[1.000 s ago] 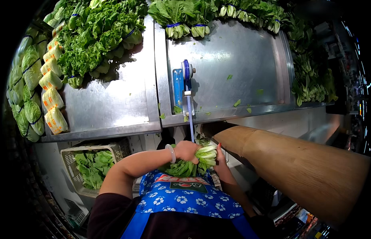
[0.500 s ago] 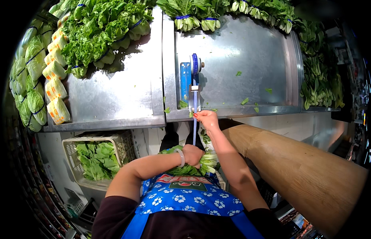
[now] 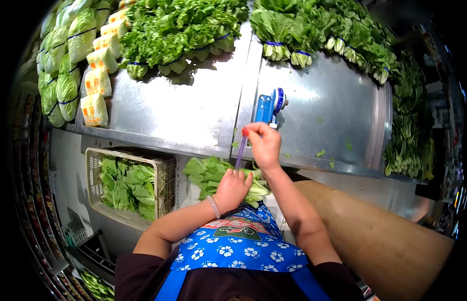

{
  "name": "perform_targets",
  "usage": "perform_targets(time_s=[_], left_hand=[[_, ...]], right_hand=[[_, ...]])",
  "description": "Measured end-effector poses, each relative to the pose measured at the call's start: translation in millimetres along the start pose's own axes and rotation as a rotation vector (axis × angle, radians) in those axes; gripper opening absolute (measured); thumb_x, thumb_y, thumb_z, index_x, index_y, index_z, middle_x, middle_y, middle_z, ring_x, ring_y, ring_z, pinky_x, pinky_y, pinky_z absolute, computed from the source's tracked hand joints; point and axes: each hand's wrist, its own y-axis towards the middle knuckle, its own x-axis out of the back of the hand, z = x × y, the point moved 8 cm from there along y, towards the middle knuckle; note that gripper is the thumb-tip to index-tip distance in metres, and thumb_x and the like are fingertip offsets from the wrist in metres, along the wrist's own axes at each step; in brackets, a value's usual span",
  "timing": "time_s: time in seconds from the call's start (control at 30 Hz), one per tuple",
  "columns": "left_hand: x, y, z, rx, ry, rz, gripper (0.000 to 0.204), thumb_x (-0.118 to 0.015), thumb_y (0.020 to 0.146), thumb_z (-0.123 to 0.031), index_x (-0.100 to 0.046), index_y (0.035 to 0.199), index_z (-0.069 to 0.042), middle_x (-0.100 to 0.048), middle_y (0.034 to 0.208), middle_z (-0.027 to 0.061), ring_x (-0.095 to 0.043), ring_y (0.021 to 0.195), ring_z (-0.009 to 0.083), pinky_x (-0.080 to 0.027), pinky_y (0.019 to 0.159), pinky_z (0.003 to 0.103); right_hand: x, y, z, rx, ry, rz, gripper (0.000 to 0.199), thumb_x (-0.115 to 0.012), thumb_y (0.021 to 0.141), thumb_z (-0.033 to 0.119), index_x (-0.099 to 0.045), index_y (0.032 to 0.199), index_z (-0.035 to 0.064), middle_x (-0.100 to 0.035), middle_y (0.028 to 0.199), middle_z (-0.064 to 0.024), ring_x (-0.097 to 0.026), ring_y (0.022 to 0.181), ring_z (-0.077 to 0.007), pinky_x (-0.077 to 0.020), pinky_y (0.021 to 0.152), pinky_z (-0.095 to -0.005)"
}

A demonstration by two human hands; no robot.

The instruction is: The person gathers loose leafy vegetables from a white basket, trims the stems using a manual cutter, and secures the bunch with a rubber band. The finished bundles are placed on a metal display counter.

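My left hand (image 3: 232, 189) is closed around a bunch of leafy greens (image 3: 206, 173) in front of my apron. The leaves spread to the left and the pale stems stick out to the right. A narrow purple tape strip (image 3: 240, 152) runs up from the fingers on the bunch to my right hand (image 3: 266, 145), which pinches its upper end. Just beyond that hand, on the metal counter, stands a blue tape dispenser (image 3: 264, 109) with a roll of blue tape (image 3: 279, 100). Whether the strip still joins the roll is hidden behind my right hand.
Tied lettuce (image 3: 178, 37), wrapped cabbages (image 3: 97, 83) and banded green bunches (image 3: 324, 30) line the metal counter (image 3: 168, 108). Below its edge, at left, a plastic crate (image 3: 121, 154) holds loose greens. A broad wood-coloured surface (image 3: 364, 226) lies beside my right arm.
My left hand has brought the greens forward, toward the counter's edge. My right hand has risen nearer the dispenser, still pinching the tape. The whole view has shifted.
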Motion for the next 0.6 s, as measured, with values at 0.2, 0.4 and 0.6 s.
perform_targets(time_s=[0.2, 0.4, 0.6], left_hand=[[44, 7, 64, 0.254, 0.168, -0.353, 0.049, -0.052, 0.084, -0.012, -0.055, 0.132, -0.009, -0.057, 0.094, 0.0121, -0.056, 0.089, 0.0259, -0.042, 0.085, 0.038], [19, 16, 87, 0.322, 0.017, -0.395, 0.048, -0.053, 0.084, -0.014, -0.056, 0.132, -0.013, -0.055, 0.091, 0.0091, -0.055, 0.09, 0.0251, -0.042, 0.087, 0.038], [21, 10, 117, 0.384, -0.215, -0.517, 0.053, -0.068, 0.072, -0.01, -0.053, 0.123, -0.001, -0.059, 0.091, 0.0106, -0.059, 0.091, 0.028, -0.043, 0.088, 0.039]], right_hand=[[-29, 51, 85, 0.196, 0.152, -0.027, 0.005, -0.068, 0.083, 0.002, -0.069, 0.085, -0.0031, -0.071, 0.077, -0.0079, -0.062, 0.068, -0.0092, -0.0493, 0.063, -0.0241], [-33, 34, 83, 0.271, -0.037, -0.048, 0.006, -0.069, 0.081, 0.002, -0.069, 0.083, -0.0032, -0.069, 0.076, -0.0089, -0.062, 0.067, -0.0121, -0.049, 0.063, -0.0262], [-39, 20, 77, 0.265, -0.078, -0.056, 0.004, -0.07, 0.08, 0.001, -0.069, 0.082, -0.0014, -0.068, 0.077, -0.0097, -0.063, 0.069, -0.0147, -0.0495, 0.064, -0.027]])
